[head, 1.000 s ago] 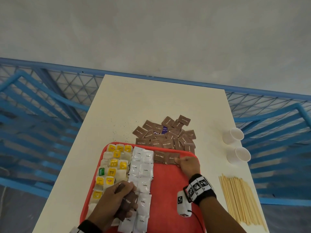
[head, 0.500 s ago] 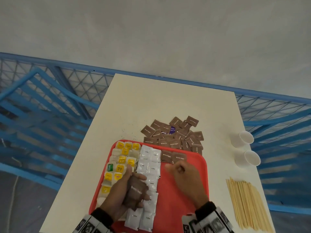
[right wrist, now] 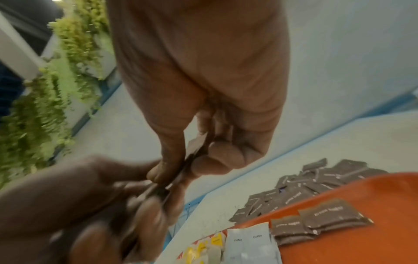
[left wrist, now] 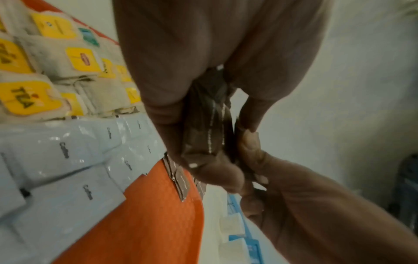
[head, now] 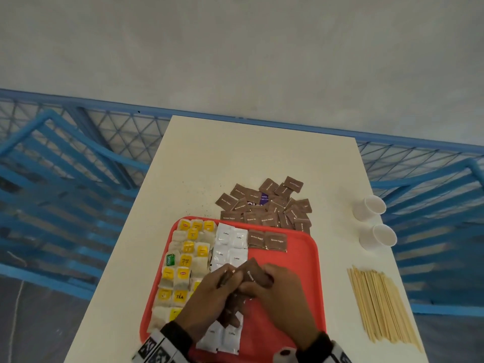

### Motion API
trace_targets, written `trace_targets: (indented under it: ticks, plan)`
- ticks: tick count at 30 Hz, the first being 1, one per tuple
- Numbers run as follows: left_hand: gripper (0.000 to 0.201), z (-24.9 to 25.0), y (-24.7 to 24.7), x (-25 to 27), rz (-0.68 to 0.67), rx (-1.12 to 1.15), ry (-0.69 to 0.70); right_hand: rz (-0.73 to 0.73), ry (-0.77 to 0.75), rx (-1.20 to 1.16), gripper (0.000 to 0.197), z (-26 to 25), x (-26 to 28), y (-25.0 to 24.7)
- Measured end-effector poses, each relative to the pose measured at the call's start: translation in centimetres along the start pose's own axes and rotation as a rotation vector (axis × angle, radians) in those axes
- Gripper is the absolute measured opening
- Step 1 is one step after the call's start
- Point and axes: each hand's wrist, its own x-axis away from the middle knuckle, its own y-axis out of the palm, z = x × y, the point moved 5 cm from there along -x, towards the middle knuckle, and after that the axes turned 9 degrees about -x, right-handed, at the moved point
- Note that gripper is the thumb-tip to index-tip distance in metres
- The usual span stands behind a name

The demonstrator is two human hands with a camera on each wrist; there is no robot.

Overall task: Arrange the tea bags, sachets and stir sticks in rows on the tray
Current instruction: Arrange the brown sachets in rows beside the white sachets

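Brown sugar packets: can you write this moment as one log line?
left hand: holds stack of brown sugar packets | right hand: pinches top packet | tray: two packets placed

Cream table (head: pixel 251 158) against blue railing (head: pixel 78 158), grey floor (head: pixel 235 48).

Soft, even light with faint shadows; both wrist views blurred and stretched at the edges.

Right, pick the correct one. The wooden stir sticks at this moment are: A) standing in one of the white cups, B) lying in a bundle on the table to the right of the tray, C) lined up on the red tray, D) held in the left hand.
B: the stir sticks lie in a bundle on the table, right of the red tray, untouched by either hand.
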Motion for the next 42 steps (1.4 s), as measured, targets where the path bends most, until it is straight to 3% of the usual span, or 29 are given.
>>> trace_targets:
  ticks: [3,5,8,13,17,19,22,28,32,36,39,42]
  plan:
    - [0.029,0.3,-1.0,0.2,0.039,-0.176,0.072,-0.198,-0.010,0.028,0.029,0.2,-0.4,-0.5]
    - [0.024,0.7,-1.5,0.4,0.005,-0.281,0.102,-0.242,-0.007,0.042,0.039,0.6,-0.8,-1.0]
    - [0.022,0.6,-2.2,0.3,-0.033,-0.338,0.096,-0.223,0.022,-0.053,0.032,0.7,-1.0,-1.6]
    - [0.027,0.2,-3.0,0.3,0.047,-0.161,0.020,-0.035,0.098,-0.363,0.038,1.2,-0.3,-1.6]
    - [0.028,0.0,-2.4,0.4,0.070,-0.147,-0.006,-0.022,0.135,-0.380,0.017,1.7,0.1,-0.1]
    - [0.027,-0.4,-2.3,0.4,0.102,-0.147,-0.023,0.040,0.150,-0.376,0.017,2.7,-0.7,-0.5]
    - [0.026,-1.1,-3.3,0.6,0.164,-0.132,-0.072,0.116,0.196,-0.309,0.026,5.6,-3.5,-1.7]
    - [0.019,-2.0,-5.8,1.4,0.244,-0.099,-0.146,0.152,0.362,-0.155,0.022,11.6,-8.8,-1.9]
    - [0.023,-2.3,-6.8,1.8,0.262,-0.104,-0.162,0.119,0.352,-0.090,0.021,11.9,-9.7,-1.6]
    - [0.030,-2.6,-6.7,1.9,0.258,-0.051,-0.185,0.159,0.383,0.029,0.037,12.5,-10.2,-1.5]
    - [0.040,-2.6,-6.2,1.8,0.223,0.107,-0.215,0.139,0.416,0.075,0.045,13.1,-10.5,-1.4]
    - [0.053,-1.9,-5.6,1.6,0.180,0.355,-0.246,0.181,0.343,0.153,0.057,11.5,-10.0,-2.3]
